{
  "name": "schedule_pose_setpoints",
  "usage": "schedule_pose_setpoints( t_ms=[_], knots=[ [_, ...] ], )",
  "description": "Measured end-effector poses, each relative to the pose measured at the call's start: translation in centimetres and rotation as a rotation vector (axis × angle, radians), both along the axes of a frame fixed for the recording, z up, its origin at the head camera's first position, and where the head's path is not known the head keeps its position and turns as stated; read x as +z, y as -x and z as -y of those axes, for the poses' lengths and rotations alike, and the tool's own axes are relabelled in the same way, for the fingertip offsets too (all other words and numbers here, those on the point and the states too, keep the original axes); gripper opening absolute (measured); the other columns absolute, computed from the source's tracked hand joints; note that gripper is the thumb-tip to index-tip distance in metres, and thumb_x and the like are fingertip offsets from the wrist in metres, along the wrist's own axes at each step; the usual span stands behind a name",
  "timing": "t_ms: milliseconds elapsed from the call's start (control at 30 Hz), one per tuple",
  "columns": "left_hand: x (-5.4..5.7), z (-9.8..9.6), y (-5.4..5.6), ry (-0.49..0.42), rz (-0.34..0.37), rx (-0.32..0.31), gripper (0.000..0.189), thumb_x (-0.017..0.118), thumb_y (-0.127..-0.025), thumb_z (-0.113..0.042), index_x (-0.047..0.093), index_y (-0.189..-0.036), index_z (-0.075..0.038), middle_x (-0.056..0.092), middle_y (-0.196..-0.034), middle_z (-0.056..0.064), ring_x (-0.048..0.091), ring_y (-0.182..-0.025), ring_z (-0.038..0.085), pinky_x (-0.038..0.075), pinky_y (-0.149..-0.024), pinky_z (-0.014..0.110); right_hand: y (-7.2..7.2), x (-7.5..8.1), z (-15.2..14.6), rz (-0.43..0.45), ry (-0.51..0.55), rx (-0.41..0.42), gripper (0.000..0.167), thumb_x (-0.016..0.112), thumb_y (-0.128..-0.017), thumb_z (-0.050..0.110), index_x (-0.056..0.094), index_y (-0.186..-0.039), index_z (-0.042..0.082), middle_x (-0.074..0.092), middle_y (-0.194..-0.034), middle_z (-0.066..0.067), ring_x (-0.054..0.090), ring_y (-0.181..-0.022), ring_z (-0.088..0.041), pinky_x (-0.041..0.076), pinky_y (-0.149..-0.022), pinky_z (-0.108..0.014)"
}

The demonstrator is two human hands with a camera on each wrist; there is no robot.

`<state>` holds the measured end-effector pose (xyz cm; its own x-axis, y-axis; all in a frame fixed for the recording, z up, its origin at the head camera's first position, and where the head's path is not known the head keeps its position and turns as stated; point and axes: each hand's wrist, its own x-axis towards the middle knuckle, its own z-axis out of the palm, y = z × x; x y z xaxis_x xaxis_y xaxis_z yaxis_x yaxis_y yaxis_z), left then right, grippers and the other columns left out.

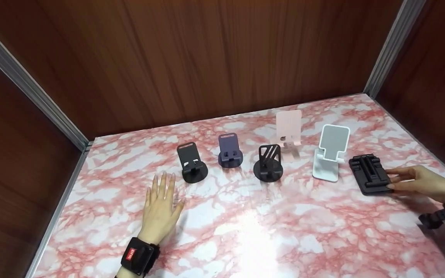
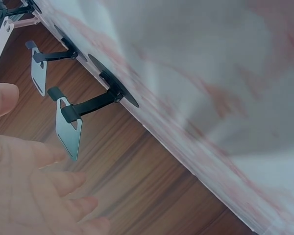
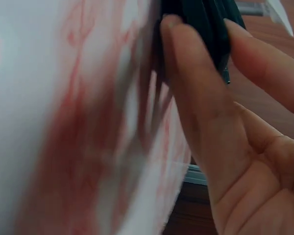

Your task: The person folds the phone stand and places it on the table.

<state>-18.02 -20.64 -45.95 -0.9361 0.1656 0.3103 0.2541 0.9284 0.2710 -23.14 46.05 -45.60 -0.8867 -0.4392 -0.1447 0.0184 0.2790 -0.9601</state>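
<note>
At the right side of the table, my right hand (image 1: 421, 182) pinches the near right edge of a black folded phone stand (image 1: 369, 175). The right wrist view has the thumb on one face of this dark stand (image 3: 206, 29) and fingers on the other. My left hand (image 1: 160, 216) is spread with straight fingers, palm down over the left part of the table, and holds nothing. Nearest to it is a black phone stand (image 1: 194, 175) on a round base, just beyond the fingertips. A white phone stand (image 1: 326, 170) stands unfolded left of the folded one.
A purple phone stand (image 1: 229, 148), a black slotted phone stand (image 1: 269, 170) and a pink phone stand (image 1: 288, 123) stand across the middle. Marbled red and white covers the table (image 1: 222, 227). Brown wood-grain panels (image 1: 214, 58) with metal corner posts enclose the back and sides.
</note>
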Motion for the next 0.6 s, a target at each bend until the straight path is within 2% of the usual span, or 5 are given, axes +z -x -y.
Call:
schedule_pose_setpoints(
  t_ms=[100,167,267,467,600],
  knots=[
    [0.1,-0.1,0.0,-0.004,-0.005,-0.001,0.068,0.057,-0.097,-0.028,0.028,-0.150,0.002,0.018,-0.157,0.022,0.011,-0.143,0.043,0.008,-0.114,0.059,-0.2,0.7,0.9,-0.090,-0.268,-0.075,0.049,0.061,-0.091,-0.005,0.042,-0.134,-0.020,0.063,-0.098,-0.016,0.066,-0.077,-0.012,0.058,-0.066,-0.028],
    [0.1,-0.2,0.0,-0.006,-0.012,-0.005,0.068,0.058,-0.096,-0.028,0.029,-0.150,0.002,0.018,-0.156,0.023,0.011,-0.143,0.043,0.010,-0.114,0.059,-0.3,1.2,1.6,-0.134,-0.415,-0.095,0.060,0.064,-0.090,0.000,0.031,-0.130,-0.030,0.063,-0.096,-0.019,0.064,-0.071,-0.010,0.057,-0.061,-0.027],
    [0.0,-0.2,-0.1,-0.014,-0.029,-0.015,0.069,0.060,-0.095,-0.027,0.029,-0.150,0.002,0.020,-0.156,0.024,0.012,-0.142,0.044,0.011,-0.113,0.060,-0.3,1.8,2.4,-0.159,-0.530,-0.110,0.062,0.068,-0.088,0.005,0.035,-0.129,-0.029,0.064,-0.094,-0.020,0.063,-0.065,-0.012,0.056,-0.057,-0.028],
    [0.2,-0.6,-0.1,-0.022,-0.041,-0.024,0.067,0.060,-0.095,-0.026,0.032,-0.149,0.002,0.021,-0.156,0.024,0.013,-0.142,0.045,0.012,-0.113,0.059,-0.4,2.4,3.3,-0.219,-0.688,-0.108,0.066,0.075,-0.081,0.011,0.042,-0.120,-0.031,0.067,-0.083,-0.021,0.065,-0.061,-0.022,0.056,-0.052,-0.032],
    [0.3,-0.8,0.1,-0.020,-0.032,-0.030,0.066,0.058,-0.096,-0.027,0.032,-0.149,0.002,0.020,-0.156,0.024,0.011,-0.142,0.044,0.009,-0.114,0.058,-0.3,2.9,3.5,-0.289,-0.835,-0.111,0.067,0.079,-0.076,0.018,0.049,-0.115,-0.027,0.069,-0.079,-0.018,0.064,-0.065,-0.024,0.053,-0.056,-0.038]
  ],
)
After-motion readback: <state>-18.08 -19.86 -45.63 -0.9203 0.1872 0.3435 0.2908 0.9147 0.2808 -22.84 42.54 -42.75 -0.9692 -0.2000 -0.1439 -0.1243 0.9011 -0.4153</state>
